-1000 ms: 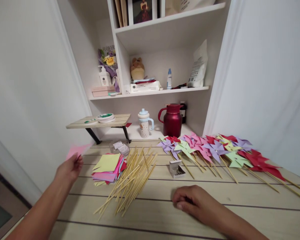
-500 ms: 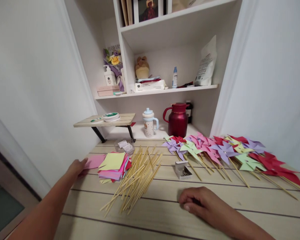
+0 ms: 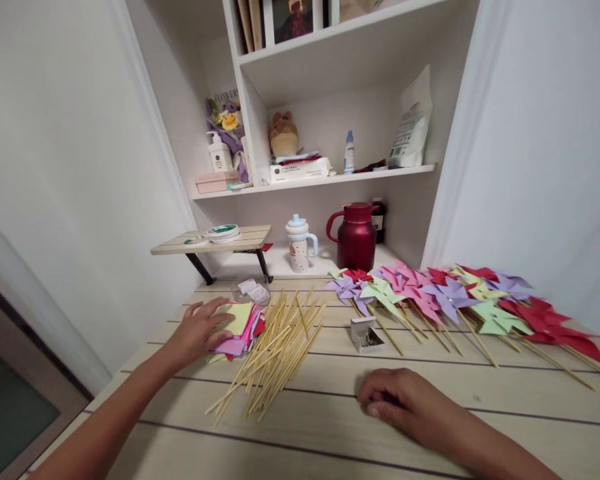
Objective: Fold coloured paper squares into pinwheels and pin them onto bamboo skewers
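Observation:
My left hand [image 3: 195, 331] lies flat with fingers spread on the left side of a stack of coloured paper squares [image 3: 243, 327], a yellow-green sheet on top. A loose pile of thin wooden sticks [image 3: 275, 353] lies just right of the stack. My right hand [image 3: 397, 400] rests on the wooden table [image 3: 330, 453] near the front, fingers curled under; whether anything is inside them is hidden. A small open box of pins [image 3: 365, 333] sits beyond my right hand.
A row of finished paper pinwheels on sticks [image 3: 445, 297] covers the right side of the table. At the back stand a red jug [image 3: 357, 237], a spouted cup [image 3: 300, 243], a clear container [image 3: 253, 290] and a low wooden riser [image 3: 215, 240]. Shelves above, walls on both sides.
My left hand carried a pink sheet down to the table left of the stack, then slid right onto the stack. My right hand stayed put. The camera shifted slightly.

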`<state>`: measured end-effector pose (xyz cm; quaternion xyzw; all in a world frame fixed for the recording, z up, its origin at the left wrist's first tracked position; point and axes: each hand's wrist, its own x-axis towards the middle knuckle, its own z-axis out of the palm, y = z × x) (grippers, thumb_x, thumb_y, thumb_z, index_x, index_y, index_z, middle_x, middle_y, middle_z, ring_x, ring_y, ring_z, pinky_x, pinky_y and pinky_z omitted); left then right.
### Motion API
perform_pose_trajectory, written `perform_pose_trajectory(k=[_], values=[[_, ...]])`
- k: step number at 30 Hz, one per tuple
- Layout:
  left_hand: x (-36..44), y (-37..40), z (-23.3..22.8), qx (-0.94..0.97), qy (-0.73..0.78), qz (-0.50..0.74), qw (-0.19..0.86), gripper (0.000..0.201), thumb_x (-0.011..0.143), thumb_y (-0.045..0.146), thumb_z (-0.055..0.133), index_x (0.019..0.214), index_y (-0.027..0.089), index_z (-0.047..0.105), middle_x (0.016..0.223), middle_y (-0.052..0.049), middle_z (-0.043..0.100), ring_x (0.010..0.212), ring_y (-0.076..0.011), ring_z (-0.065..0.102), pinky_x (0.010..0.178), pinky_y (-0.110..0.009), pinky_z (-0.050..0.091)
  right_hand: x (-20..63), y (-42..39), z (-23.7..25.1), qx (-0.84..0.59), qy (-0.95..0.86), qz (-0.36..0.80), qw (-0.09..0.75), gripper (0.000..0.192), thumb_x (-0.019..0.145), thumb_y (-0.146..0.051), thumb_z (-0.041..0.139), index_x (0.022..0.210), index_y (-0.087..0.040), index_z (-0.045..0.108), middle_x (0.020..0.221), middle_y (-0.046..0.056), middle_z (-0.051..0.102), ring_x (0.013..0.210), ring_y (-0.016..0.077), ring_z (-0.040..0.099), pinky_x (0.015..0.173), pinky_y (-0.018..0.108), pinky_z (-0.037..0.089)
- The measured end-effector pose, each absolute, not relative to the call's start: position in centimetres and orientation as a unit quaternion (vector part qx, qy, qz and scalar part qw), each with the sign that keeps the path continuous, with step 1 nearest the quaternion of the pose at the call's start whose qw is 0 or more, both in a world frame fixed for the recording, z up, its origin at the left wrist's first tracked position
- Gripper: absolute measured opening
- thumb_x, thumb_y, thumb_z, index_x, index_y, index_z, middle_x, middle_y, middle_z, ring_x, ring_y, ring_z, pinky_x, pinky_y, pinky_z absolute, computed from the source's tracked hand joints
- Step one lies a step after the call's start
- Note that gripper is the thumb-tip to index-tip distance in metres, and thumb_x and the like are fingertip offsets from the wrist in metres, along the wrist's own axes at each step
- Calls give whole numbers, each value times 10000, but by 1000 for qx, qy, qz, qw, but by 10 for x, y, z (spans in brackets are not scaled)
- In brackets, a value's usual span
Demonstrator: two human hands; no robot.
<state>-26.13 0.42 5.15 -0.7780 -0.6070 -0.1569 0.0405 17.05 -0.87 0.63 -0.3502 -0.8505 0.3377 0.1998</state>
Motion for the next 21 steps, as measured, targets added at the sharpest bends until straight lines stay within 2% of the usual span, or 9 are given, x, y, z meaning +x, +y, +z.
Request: perform_pose_trajectory(k=[3, 6, 9, 14, 18, 21], values=[[-263, 9, 47, -784, -603, -143, 13, 385, 842, 499, 587, 1160, 306, 689, 1364, -81, 607, 1284, -302, 506, 1097, -518, 275, 171, -9, 7, -348, -849, 340, 206, 158, 858, -272, 567, 838, -207, 710, 789, 30, 709, 714, 178, 621, 696, 249, 453], [-265, 12, 49, -780, -609, -143, -22, 405, 845, 495, 573, 1155, 266, 698, 1233, -85, 696, 1156, -281, 611, 1014, -424, 408, 171, -9, 6, -346, -849, 340, 210, 157, 855, -269, 569, 845, -207, 713, 793, 32, 712, 714, 179, 622, 693, 250, 453], [-264, 12, 53, -769, -618, -157, -48, 415, 853, 495, 543, 1129, 234, 710, 1200, -94, 711, 1051, -257, 665, 906, -351, 490, 172, -8, 5, -343, -851, 337, 212, 155, 855, -265, 569, 845, -210, 714, 803, 31, 715, 715, 178, 623, 694, 251, 451], [-259, 13, 55, -758, -622, -187, -63, 385, 834, 472, 555, 1062, 220, 735, 1138, -88, 737, 998, -249, 687, 850, -329, 518, 172, -8, 3, -340, -853, 337, 207, 155, 859, -253, 562, 842, -213, 710, 812, 28, 719, 717, 176, 624, 691, 249, 450], [-254, 19, 53, -750, -620, -227, -30, 263, 813, 404, 568, 869, 240, 766, 1022, -72, 772, 944, -248, 700, 857, -348, 508, 172, -7, 2, -342, -857, 330, 200, 150, 855, -234, 559, 846, -211, 706, 814, 27, 722, 724, 173, 628, 693, 243, 448], [-251, 23, 54, -732, -624, -271, 21, 232, 799, 367, 562, 748, 244, 752, 1041, -79, 768, 991, -264, 687, 920, -397, 472, 171, -7, 2, -348, -859, 325, 190, 151, 845, -207, 553, 849, -204, 704, 819, 30, 724, 728, 173, 630, 690, 244, 447]])
